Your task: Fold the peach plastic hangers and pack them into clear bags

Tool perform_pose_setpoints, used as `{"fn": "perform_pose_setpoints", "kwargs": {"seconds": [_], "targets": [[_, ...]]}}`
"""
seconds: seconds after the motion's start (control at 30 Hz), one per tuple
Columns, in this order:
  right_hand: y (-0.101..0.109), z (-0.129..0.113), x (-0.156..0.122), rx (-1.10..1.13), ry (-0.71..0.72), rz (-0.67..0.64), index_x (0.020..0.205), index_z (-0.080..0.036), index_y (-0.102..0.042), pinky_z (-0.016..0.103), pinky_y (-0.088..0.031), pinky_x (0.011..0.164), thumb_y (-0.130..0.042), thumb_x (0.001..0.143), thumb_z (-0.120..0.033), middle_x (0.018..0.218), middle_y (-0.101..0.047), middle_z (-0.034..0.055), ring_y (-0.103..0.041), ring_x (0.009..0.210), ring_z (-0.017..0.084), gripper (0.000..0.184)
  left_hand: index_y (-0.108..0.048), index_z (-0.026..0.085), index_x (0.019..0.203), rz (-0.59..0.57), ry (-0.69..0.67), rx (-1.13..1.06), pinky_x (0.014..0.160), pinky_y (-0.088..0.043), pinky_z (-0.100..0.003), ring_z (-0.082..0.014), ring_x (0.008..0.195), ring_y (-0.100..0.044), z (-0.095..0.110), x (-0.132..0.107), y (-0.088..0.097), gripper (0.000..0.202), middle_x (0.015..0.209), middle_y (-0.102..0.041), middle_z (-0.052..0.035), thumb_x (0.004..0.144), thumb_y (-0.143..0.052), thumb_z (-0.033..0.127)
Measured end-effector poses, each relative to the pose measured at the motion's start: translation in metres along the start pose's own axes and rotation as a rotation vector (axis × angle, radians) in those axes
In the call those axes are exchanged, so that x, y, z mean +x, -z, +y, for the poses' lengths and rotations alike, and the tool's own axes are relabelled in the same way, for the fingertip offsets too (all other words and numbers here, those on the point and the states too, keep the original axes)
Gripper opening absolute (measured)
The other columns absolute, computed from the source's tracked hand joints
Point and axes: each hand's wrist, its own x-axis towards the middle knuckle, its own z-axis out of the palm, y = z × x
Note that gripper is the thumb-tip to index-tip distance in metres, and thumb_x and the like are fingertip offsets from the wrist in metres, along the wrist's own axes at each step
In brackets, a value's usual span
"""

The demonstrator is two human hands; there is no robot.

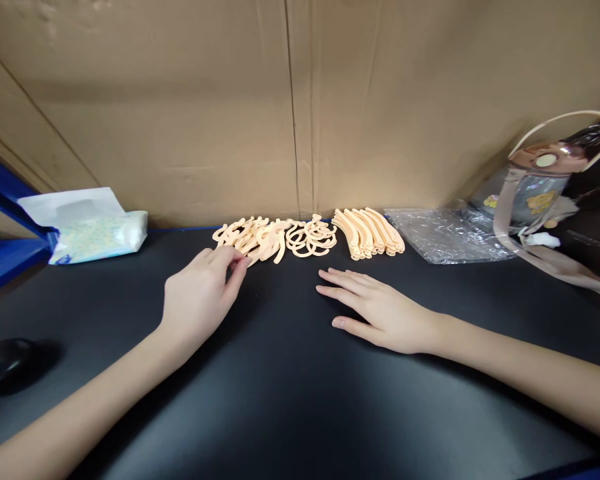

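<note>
Left hand (197, 293) reaches to the near-left edge of a loose heap (265, 237) of pale peach, curved pieces at the far side of the black tabletop (280, 400). Grip: thumb and forefinger together, pinched on the end of a curved piece (253, 260) at the heap's edge; most of that contact is hidden by the fingers.

Right hand (380, 310) lies flat, palm down, right of centre, fingers apart and pointing left. Nearest to it, on the far side: a neat bundle (367, 230) of the same-coloured long pieces, laid side by side, gently bowed. Hand and bundle do not touch.

Between heap and bundle: a tangle of ring-like pieces (315, 235), overlapping, just beside both.

Right of bundle: crinkled clear plastic bag (435, 237), flat. Beyond it, far right, a bottle (535, 190) with copper-toned lid, looped handle and pale strap (503, 207).

Far left: plump packet (100, 237), white flap uppermost, next to blue framing (10, 260). Near left: dark rounded object (5, 363), cut by the edge of view. Brown cardboard (190, 120) stands behind everything.
</note>
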Motion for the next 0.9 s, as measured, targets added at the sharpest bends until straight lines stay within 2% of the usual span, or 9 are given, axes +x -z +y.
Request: {"fn": "perform_pose_setpoints", "kwargs": {"seconds": [0.1, 0.2, 0.27, 0.33, 0.4, 0.53, 0.63, 0.77, 0.9], "targets": [[0.001, -0.001, 0.000, 0.057, -0.053, 0.074, 0.151, -0.015, -0.034, 0.056, -0.041, 0.112, -0.048, 0.099, -0.043, 0.148, -0.051, 0.0177, -0.046, 0.139, 0.031, 0.062, -0.059, 0.022, 0.085, -0.073, -0.023, -0.269, 0.055, -0.036, -0.027, -0.0162, 0.061, -0.055, 0.011, -0.009, 0.009, 0.029, 0.071, -0.059, 0.0009, 0.098, -0.040, 0.039], [0.003, -0.002, -0.002, 0.156, -0.155, 0.288, 0.156, -0.019, -0.013, 0.051, -0.050, 0.101, -0.056, 0.095, -0.041, 0.127, -0.067, 0.0126, -0.062, 0.120, 0.027, 0.078, -0.056, 0.022, 0.077, -0.247, -0.025, -0.580, 0.052, -0.035, -0.025, -0.0129, 0.052, -0.047, 0.026, -0.023, 0.018, 0.032, 0.060, -0.050, 0.0051, 0.098, -0.041, 0.042], [0.004, -0.002, -0.002, 0.186, -0.140, 0.381, 0.150, -0.022, -0.028, 0.045, -0.053, 0.096, -0.058, 0.095, -0.040, 0.117, -0.070, 0.0089, -0.066, 0.109, 0.024, 0.065, -0.056, 0.023, 0.075, -0.332, -0.027, -0.674, 0.049, -0.033, -0.025, -0.0118, 0.050, -0.044, 0.036, -0.033, 0.023, 0.034, 0.057, -0.046, 0.0062, 0.098, -0.042, 0.044], [0.005, -0.002, -0.002, 0.156, -0.072, 0.390, 0.130, -0.021, -0.052, 0.038, -0.053, 0.088, -0.058, 0.095, -0.039, 0.106, -0.072, 0.0067, -0.068, 0.097, 0.020, 0.040, -0.055, 0.023, 0.073, -0.381, -0.037, -0.707, 0.049, -0.033, -0.024, -0.0112, 0.050, -0.043, 0.043, -0.041, 0.025, 0.035, 0.056, -0.045, 0.0066, 0.098, -0.043, 0.044], [0.004, 0.000, -0.001, 0.110, -0.022, 0.382, 0.113, -0.019, -0.063, 0.035, -0.052, 0.081, -0.058, 0.096, -0.039, 0.094, -0.072, 0.0051, -0.067, 0.086, 0.018, 0.027, -0.054, 0.023, 0.072, -0.414, -0.050, -0.714, 0.049, -0.033, -0.024, -0.0110, 0.050, -0.043, 0.046, -0.045, 0.024, 0.036, 0.057, -0.045, 0.0066, 0.098, -0.042, 0.044], [0.002, 0.003, 0.001, 0.087, -0.011, 0.317, 0.113, -0.018, -0.067, 0.033, -0.050, 0.079, -0.054, 0.099, -0.036, 0.096, -0.072, 0.0052, -0.065, 0.086, 0.017, 0.026, -0.052, 0.022, 0.070, -0.445, -0.117, -0.704, 0.049, -0.034, -0.025, -0.0113, 0.051, -0.043, 0.045, -0.044, 0.019, 0.037, 0.058, -0.047, 0.0059, 0.099, -0.040, 0.041], [0.001, 0.003, 0.001, 0.093, -0.012, 0.293, 0.115, -0.020, -0.069, 0.033, -0.050, 0.080, -0.054, 0.099, -0.035, 0.099, -0.070, 0.0057, -0.065, 0.090, 0.017, 0.027, -0.054, 0.022, 0.074, -0.386, -0.265, -0.622, 0.056, -0.039, -0.026, -0.0135, 0.060, -0.051, 0.040, -0.039, 0.016, 0.033, 0.065, -0.055, 0.0037, 0.101, -0.039, 0.035], [0.003, 0.002, 0.001, 0.054, -0.003, 0.250, 0.110, -0.021, -0.073, 0.032, -0.050, 0.082, -0.054, 0.098, -0.032, 0.097, -0.067, 0.0056, -0.063, 0.089, 0.017, 0.025, -0.063, 0.022, 0.098, -0.233, -0.474, -0.416, 0.083, -0.048, -0.033, -0.0214, 0.095, -0.060, 0.029, -0.029, 0.009, 0.025, 0.101, -0.068, -0.0050, 0.101, -0.040, 0.033], [0.004, 0.001, 0.002, -0.003, 0.025, 0.204, 0.106, -0.020, -0.073, 0.033, -0.049, 0.083, -0.054, 0.099, -0.033, 0.098, -0.067, 0.0060, -0.061, 0.088, 0.017, 0.024, -0.064, 0.017, 0.121, -0.213, -0.397, -0.273, 0.103, -0.044, -0.044, -0.0283, 0.120, -0.054, 0.020, -0.018, -0.006, 0.044, 0.128, -0.062, -0.0119, 0.102, -0.035, 0.044]]}}
